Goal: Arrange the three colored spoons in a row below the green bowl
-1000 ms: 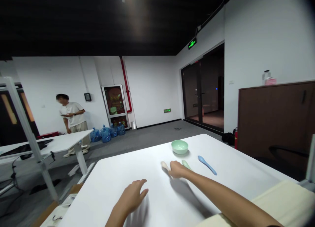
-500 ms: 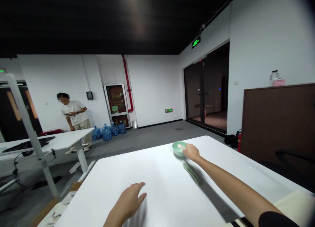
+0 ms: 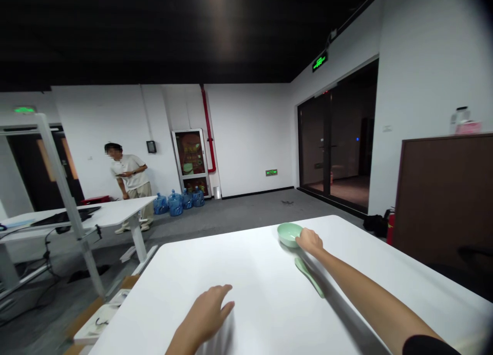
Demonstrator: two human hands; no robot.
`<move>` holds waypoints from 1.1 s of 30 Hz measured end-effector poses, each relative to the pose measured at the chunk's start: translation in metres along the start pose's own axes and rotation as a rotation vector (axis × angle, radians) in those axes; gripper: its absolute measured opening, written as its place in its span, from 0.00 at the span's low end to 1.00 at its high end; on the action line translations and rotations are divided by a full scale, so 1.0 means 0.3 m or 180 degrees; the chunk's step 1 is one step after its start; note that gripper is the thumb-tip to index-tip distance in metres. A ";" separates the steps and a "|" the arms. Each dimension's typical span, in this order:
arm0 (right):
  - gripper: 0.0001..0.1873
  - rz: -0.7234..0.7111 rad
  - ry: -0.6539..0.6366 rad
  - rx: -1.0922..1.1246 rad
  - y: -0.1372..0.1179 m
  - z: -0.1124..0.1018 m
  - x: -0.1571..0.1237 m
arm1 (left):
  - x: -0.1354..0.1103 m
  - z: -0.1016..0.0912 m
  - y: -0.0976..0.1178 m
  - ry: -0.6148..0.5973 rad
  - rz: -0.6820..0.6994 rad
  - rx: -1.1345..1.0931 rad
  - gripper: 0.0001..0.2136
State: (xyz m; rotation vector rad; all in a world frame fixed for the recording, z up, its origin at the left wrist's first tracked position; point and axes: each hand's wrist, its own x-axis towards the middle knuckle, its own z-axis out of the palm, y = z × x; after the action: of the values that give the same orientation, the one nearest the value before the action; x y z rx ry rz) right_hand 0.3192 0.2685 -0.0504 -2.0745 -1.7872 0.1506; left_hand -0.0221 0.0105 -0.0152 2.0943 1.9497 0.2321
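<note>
A light green bowl stands near the far edge of the white table. My right hand is at its right rim, fingers closed on it; the fingertips are partly hidden. Just nearer to me lies a green spoon, below my right wrist and not held. Low over the table's near left part is my left hand, open and empty, thumb and fingers apart.
Another white desk with a metal post is at the left, and a person leans there. Blue water jugs stand by the wall. A brown cabinet is at the right.
The view has turned slightly left, so the scene sits further right. A pale thing seen in the bowl before no longer shows. My right hand stays at the rim; my left hand remains open.
</note>
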 end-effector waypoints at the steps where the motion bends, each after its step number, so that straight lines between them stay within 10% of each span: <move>1: 0.17 0.0027 -0.0040 -0.0037 0.001 0.005 0.002 | -0.001 -0.001 0.000 0.0000 -0.0010 -0.0002 0.25; 11: 0.23 -0.0101 -0.0080 -0.0141 0.000 -0.036 -0.043 | -0.009 -0.007 0.006 0.0011 -0.0005 0.0062 0.26; 23: 0.38 -0.0890 -0.0180 0.0236 0.096 -0.243 -0.312 | -0.009 -0.014 0.008 0.0082 0.0098 0.0059 0.25; 33: 0.43 -0.0946 -0.0301 0.0260 0.213 -0.172 -0.378 | 0.000 -0.007 -0.009 0.0096 0.0107 0.0075 0.26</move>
State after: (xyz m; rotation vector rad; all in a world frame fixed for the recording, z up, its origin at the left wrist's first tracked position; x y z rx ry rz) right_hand 0.3754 0.1405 -0.0461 -1.7484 -2.0849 0.2362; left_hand -0.0252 0.0107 -0.0139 2.1519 1.9446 0.2499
